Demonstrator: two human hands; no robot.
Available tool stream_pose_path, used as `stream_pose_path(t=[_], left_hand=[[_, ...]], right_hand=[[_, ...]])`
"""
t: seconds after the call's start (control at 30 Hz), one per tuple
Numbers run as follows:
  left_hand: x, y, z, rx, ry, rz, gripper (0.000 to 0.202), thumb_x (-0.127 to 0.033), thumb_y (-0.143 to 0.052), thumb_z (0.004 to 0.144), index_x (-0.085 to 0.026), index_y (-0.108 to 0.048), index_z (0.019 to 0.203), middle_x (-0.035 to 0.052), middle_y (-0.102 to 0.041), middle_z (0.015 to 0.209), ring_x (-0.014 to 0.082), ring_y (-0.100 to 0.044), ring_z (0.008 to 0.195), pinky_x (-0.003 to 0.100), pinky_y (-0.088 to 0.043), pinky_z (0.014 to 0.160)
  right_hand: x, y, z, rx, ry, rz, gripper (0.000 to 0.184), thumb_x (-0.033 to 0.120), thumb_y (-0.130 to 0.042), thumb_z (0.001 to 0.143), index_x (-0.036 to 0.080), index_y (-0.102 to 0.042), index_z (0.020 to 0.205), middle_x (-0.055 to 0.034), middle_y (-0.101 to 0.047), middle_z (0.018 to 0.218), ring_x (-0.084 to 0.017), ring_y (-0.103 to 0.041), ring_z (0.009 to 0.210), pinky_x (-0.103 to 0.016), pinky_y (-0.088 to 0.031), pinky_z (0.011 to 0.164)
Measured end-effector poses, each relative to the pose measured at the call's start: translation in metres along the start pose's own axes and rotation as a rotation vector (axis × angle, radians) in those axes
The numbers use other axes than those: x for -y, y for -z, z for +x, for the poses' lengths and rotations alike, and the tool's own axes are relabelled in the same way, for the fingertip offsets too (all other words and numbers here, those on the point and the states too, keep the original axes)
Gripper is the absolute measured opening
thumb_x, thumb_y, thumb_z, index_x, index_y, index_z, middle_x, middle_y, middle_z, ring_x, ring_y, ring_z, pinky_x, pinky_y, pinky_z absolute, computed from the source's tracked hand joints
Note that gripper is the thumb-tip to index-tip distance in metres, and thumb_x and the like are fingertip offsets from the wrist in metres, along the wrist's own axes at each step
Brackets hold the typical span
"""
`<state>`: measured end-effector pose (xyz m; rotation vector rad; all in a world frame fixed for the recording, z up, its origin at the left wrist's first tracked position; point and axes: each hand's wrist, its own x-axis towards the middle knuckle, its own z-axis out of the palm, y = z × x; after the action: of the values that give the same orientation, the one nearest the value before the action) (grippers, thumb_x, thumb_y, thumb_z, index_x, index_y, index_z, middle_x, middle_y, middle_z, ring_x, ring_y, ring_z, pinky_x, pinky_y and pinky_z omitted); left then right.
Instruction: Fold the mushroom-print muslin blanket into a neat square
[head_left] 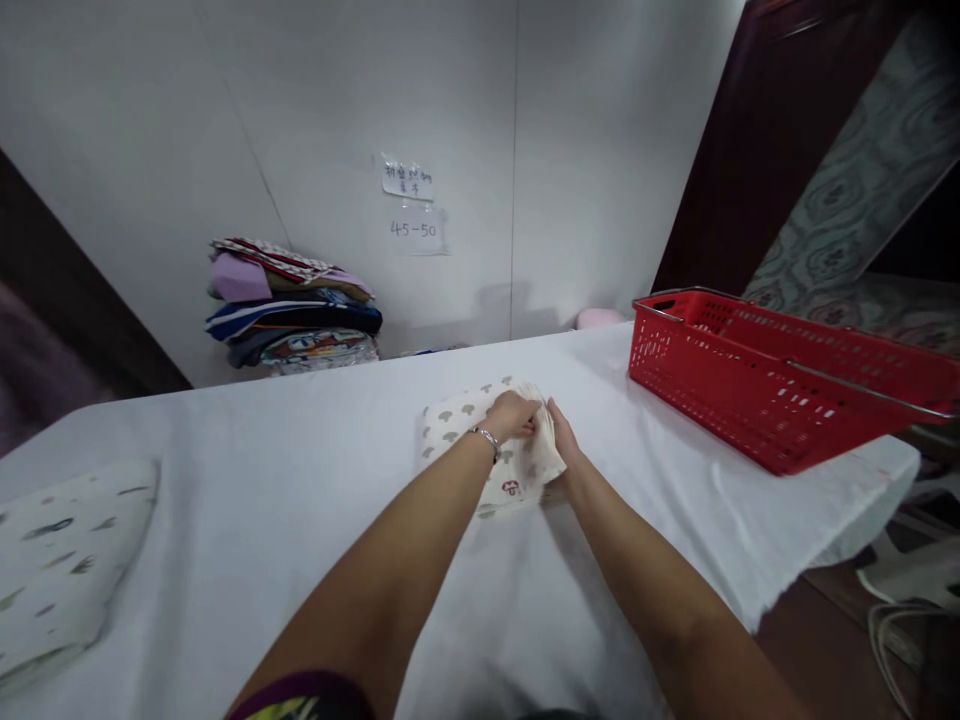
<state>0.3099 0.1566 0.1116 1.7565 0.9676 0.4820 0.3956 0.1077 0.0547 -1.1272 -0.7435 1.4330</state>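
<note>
A soft cream cloth with gray-brown mushroom shapes point(454, 425) lies near the middle of the wide, white-covered desk point(300, 480). It is folded into a flat shape, and its right edge is lifted and bunched up. A small red mark point(510, 488) shows near its front. The person has 2 bare hands on it. The left hand point(516, 415), with a shiny silver bracelet point(486, 438) at its wrist, is on top, its fingers curled tight around a bit of the cloth by the lifted edge. The right hand point(565, 437) touches the right side of the cloth, but its fingers are partly hidden, so it is hard to tell if it grips.

To the right sits a big red plastic basket with small holes and thin metal handles point(712, 390). At the far left lies a folded white cloth with leaf shapes point(75, 560), well apart from the hands. At the back, a tall pile of colorful folded cloths point(300, 305) stands near the pale gray wall point(585, 130). 2 white paper signs point(407, 182) are stuck there, and the lower sign says 45-50.
</note>
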Motion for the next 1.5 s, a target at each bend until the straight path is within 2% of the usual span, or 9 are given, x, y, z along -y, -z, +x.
stream_pose_path(t=[0.13, 0.27, 0.43, 0.6, 0.77, 0.87, 1.0, 1.17, 1.5], left_hand=[[0.025, -0.009, -0.011, -0.067, 0.056, -0.111, 0.033, -0.034, -0.043, 0.087, -0.007, -0.055, 0.102, 0.0238, -0.062, 0.107, 0.0184, -0.065, 0.082, 0.027, -0.049, 0.068], [0.048, 0.025, -0.037, -0.194, 0.006, -0.104, 0.034, -0.039, -0.049, 0.083, -0.013, -0.057, 0.104, 0.0138, -0.062, 0.113, 0.0216, -0.061, 0.099, 0.030, -0.049, 0.081], [0.090, 0.064, -0.073, -0.387, -0.091, 0.341, 0.041, -0.046, -0.046, 0.084, -0.018, -0.059, 0.112, 0.0078, -0.056, 0.127, 0.0242, -0.049, 0.118, 0.037, -0.037, 0.102], [0.121, 0.064, -0.081, -0.411, -0.174, 0.580, 0.050, -0.048, -0.044, 0.086, -0.017, -0.053, 0.124, 0.0091, -0.036, 0.144, 0.0262, -0.023, 0.137, 0.043, -0.019, 0.113], [0.125, 0.055, -0.082, -0.339, -0.094, 0.492, 0.054, -0.052, -0.040, 0.087, -0.020, -0.048, 0.130, 0.0082, -0.024, 0.150, 0.0249, -0.015, 0.140, 0.044, -0.020, 0.112], [0.122, 0.051, -0.087, -0.331, -0.088, 0.466, 0.054, -0.051, -0.040, 0.088, -0.020, -0.047, 0.131, 0.0082, -0.021, 0.151, 0.0255, -0.013, 0.140, 0.046, -0.019, 0.113], [0.119, 0.045, -0.092, -0.302, -0.075, 0.515, 0.056, -0.052, -0.045, 0.085, -0.018, -0.048, 0.130, 0.0082, -0.019, 0.152, 0.0273, -0.008, 0.140, 0.047, -0.017, 0.113], [0.119, 0.040, -0.093, -0.210, -0.064, 0.613, 0.060, -0.051, -0.047, 0.084, -0.014, -0.048, 0.131, 0.0087, -0.021, 0.151, 0.0258, -0.006, 0.141, 0.041, -0.014, 0.114], [0.123, 0.041, -0.095, -0.272, -0.081, 0.459, 0.053, -0.051, -0.045, 0.085, -0.019, -0.051, 0.127, 0.0068, -0.026, 0.150, 0.0253, -0.012, 0.140, 0.045, -0.020, 0.113]], right_hand=[[-0.006, 0.026, -0.003, 0.031, -0.084, -0.131, 0.077, 0.071, -0.011, 0.082, 0.015, -0.056, 0.109, -0.0128, -0.067, 0.098, -0.028, -0.064, 0.093, -0.043, -0.050, 0.080], [-0.002, 0.039, -0.007, 0.026, -0.143, -0.096, 0.054, 0.057, -0.040, 0.084, 0.012, -0.056, 0.110, -0.0141, -0.068, 0.096, -0.028, -0.065, 0.089, -0.046, -0.050, 0.080], [0.005, 0.041, -0.002, -0.053, -0.018, -0.287, 0.053, 0.027, -0.072, 0.066, 0.016, -0.053, 0.114, -0.0107, -0.068, 0.098, -0.024, -0.066, 0.082, -0.041, -0.053, 0.075], [0.024, 0.039, 0.009, -0.079, 0.029, -0.504, 0.053, 0.017, -0.064, 0.066, 0.017, -0.054, 0.118, -0.0071, -0.069, 0.096, -0.022, -0.066, 0.081, -0.032, -0.054, 0.070], [0.027, 0.052, 0.010, -0.309, -0.063, -0.780, 0.067, 0.019, -0.064, 0.067, 0.010, -0.045, 0.130, -0.0174, -0.063, 0.111, -0.027, -0.064, 0.089, -0.032, -0.051, 0.066], [0.024, 0.057, 0.011, -0.370, -0.060, -0.898, 0.066, 0.018, -0.067, 0.065, 0.012, -0.049, 0.128, -0.0169, -0.059, 0.118, -0.029, -0.060, 0.098, -0.033, -0.050, 0.073], [0.027, 0.060, 0.010, -0.383, -0.025, -0.993, 0.063, 0.018, -0.063, 0.071, 0.019, -0.046, 0.132, -0.0099, -0.058, 0.122, -0.023, -0.058, 0.104, -0.028, -0.046, 0.082], [0.026, 0.061, -0.002, -0.371, -0.084, -1.058, 0.056, 0.020, -0.061, 0.074, 0.016, -0.049, 0.129, -0.0128, -0.058, 0.122, -0.024, -0.060, 0.100, -0.028, -0.050, 0.075], [0.025, 0.069, -0.028, -0.316, -0.235, -1.069, 0.083, 0.042, -0.064, 0.076, 0.023, -0.021, 0.145, -0.0148, -0.057, 0.122, -0.022, -0.066, 0.073, -0.032, -0.055, 0.054]])
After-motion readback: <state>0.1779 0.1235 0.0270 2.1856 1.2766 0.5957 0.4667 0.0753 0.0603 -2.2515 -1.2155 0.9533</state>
